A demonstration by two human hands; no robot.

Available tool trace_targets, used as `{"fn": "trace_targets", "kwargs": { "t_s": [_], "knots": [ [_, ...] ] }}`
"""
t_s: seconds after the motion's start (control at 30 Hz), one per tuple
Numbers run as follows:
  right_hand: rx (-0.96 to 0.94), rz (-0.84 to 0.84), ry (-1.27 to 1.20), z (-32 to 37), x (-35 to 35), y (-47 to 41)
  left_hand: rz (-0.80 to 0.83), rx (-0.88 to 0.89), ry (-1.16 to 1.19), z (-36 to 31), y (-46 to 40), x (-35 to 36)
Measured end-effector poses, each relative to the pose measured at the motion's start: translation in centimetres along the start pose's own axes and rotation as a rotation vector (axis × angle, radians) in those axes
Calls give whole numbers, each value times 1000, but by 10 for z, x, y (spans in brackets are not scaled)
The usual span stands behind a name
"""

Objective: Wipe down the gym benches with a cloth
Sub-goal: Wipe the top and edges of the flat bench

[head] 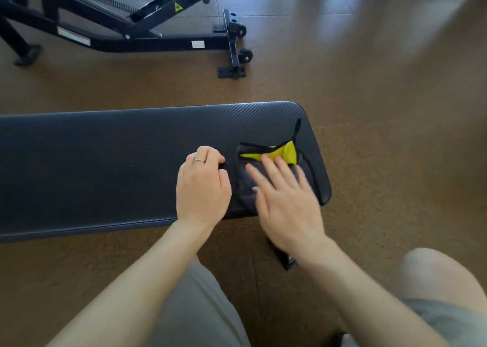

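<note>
A flat black gym bench (92, 162) runs across the view, its right end near the middle. A grey cloth (246, 186) with a yellow underside folded up at its far edge lies on that right end. My right hand (284, 201) lies flat over the cloth with fingers spread, blurred by motion. My left hand (203, 186) rests just left of the cloth with fingers curled, its fingertips at the cloth's left edge. Whether they pinch the edge is unclear.
A second black bench frame (147, 41) with small wheels stands on the brown floor (382, 136) beyond the flat bench. My knees and shorts fill the bottom of the view. A bench foot (286, 259) shows under my right wrist.
</note>
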State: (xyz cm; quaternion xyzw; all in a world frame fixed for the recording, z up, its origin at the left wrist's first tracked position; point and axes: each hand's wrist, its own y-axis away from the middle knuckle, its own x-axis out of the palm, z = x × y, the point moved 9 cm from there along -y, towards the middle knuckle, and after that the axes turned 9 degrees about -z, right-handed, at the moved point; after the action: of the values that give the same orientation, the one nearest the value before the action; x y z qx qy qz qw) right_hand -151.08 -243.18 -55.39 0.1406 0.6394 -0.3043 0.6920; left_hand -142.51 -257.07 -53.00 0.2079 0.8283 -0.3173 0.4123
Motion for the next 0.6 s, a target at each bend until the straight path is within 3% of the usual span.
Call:
{"fn": "trace_targets", "kwargs": {
  "t_s": [0.13, 0.2, 0.4, 0.5, 0.6],
  "knots": [
    [299, 32, -15, -78, -5, -27, 40, 80, -140, 35, -10, -26],
    [380, 17, -14, -68, -4, -23, 20, -4, -209, 65, -15, -36],
    [52, 7, -48, 67, 8, 4, 13, -36, -232, 75, -11, -30],
    [-45, 23, -40, 39, 4, -6, 8, -48, -213, 79, -10, -35],
    [191, 60, 14, -43, -3, -27, 8, -40, -210, 76, -10, -35]
  ]
}}
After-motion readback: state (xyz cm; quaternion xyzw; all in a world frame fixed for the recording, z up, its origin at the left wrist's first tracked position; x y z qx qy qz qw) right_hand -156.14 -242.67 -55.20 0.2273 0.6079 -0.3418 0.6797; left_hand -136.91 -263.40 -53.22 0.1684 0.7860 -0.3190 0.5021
